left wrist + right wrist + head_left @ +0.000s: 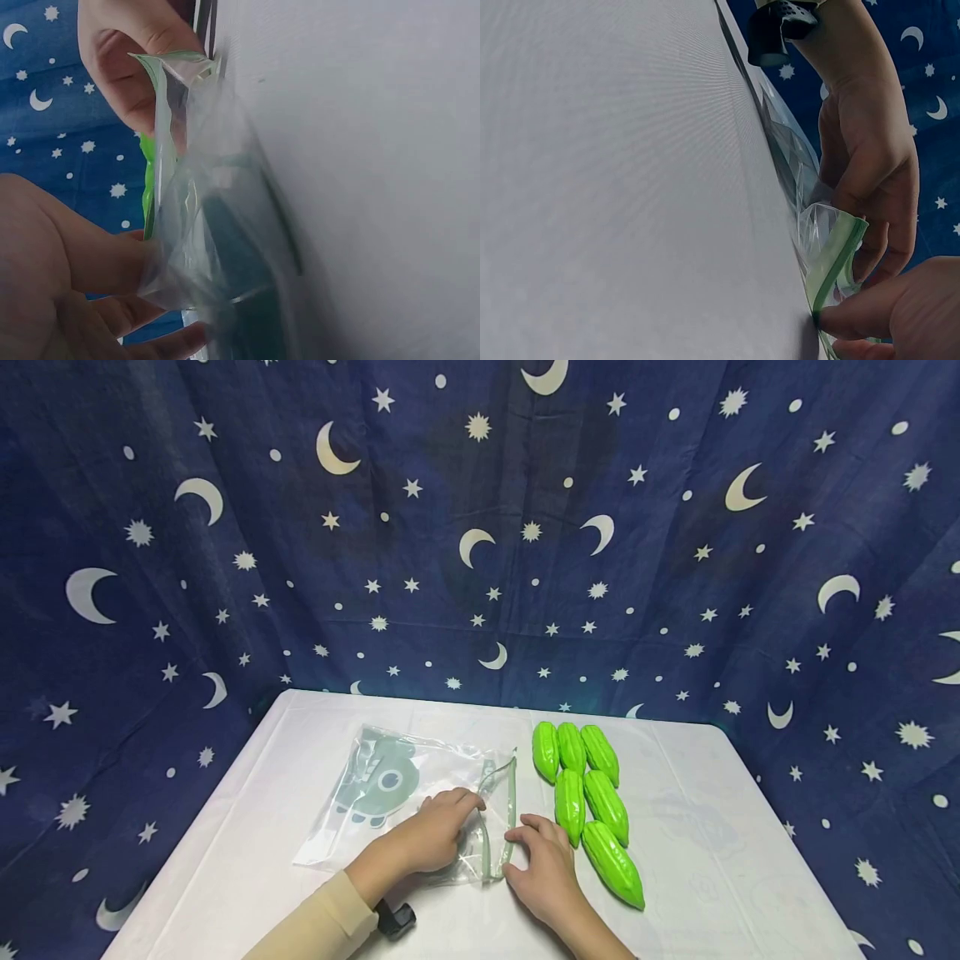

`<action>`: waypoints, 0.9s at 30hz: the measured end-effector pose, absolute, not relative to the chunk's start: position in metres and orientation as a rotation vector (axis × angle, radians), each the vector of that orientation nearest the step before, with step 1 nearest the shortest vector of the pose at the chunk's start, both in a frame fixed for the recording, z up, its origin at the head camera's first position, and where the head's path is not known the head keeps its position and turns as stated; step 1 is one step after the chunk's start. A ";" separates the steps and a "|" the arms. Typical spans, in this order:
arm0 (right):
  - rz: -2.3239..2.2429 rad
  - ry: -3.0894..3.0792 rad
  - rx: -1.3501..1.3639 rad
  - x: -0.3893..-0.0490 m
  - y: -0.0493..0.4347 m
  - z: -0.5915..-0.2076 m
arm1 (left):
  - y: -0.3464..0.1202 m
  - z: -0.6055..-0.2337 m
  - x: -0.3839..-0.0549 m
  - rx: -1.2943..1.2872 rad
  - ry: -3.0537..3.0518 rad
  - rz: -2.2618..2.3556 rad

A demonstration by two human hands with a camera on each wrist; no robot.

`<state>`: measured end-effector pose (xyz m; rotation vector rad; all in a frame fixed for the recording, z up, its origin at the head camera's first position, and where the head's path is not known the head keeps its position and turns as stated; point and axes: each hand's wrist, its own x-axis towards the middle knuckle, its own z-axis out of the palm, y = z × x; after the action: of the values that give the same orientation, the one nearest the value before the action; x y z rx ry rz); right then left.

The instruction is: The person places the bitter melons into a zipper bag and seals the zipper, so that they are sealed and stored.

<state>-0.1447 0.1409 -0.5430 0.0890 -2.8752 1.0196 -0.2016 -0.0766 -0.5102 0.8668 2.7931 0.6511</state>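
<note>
A clear zip bag [378, 781] lies flat on the table, with a green one-eyed cartoon figure printed on it. Its mouth, edged by a green zip strip [512, 802], faces right and gapes apart. My left hand [438, 831] reaches over the bag and pinches the film beside the opening, fingers bent. At the near corner of the mouth, my right hand [547, 872] holds the green-edged rim between thumb and fingers, the thumb [855, 311] showing in the right wrist view. Just right of the bag lie several glossy, bright green ridged pods [570, 807] with pointed ends.
A white cloth covers the table [720, 893]. Behind and at both sides hangs a dark blue curtain [420, 543] with moons and stars. A black wrist device [395, 920] sits under the left wrist. The lowest pod [612, 864] lies beside the right hand.
</note>
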 end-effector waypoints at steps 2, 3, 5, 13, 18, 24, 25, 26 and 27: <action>1.024 -2.872 0.089 -0.145 0.141 -0.543 | -0.076 -0.512 -0.201 0.860 2.798 0.680; 1.024 -2.871 0.087 -0.145 0.141 -0.543 | -0.076 -0.512 -0.200 0.858 2.798 0.697; 1.020 -2.865 0.094 -0.146 0.140 -0.543 | -0.076 -0.514 -0.199 0.849 2.795 0.731; 1.026 -2.857 0.098 -0.153 0.139 -0.540 | -0.071 -0.517 -0.196 0.795 2.811 0.796; 1.011 -2.866 0.112 -0.158 0.138 -0.538 | -0.065 -0.519 -0.194 0.776 2.858 0.846; 1.000 -2.859 0.135 -0.166 0.138 -0.538 | -0.061 -0.522 -0.194 0.740 2.930 0.850; 0.996 -2.857 0.135 -0.167 0.138 -0.538 | -0.061 -0.522 -0.194 0.738 2.938 0.850; 0.990 -2.852 0.138 -0.168 0.138 -0.539 | -0.061 -0.522 -0.194 0.734 2.946 0.848; 0.991 -2.846 0.141 -0.170 0.138 -0.539 | -0.060 -0.522 -0.194 0.732 2.951 0.848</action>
<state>-0.1698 0.1376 -0.5389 0.1412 -2.8456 0.9913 -0.1939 -0.0603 -0.5223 0.7320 2.9514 0.8475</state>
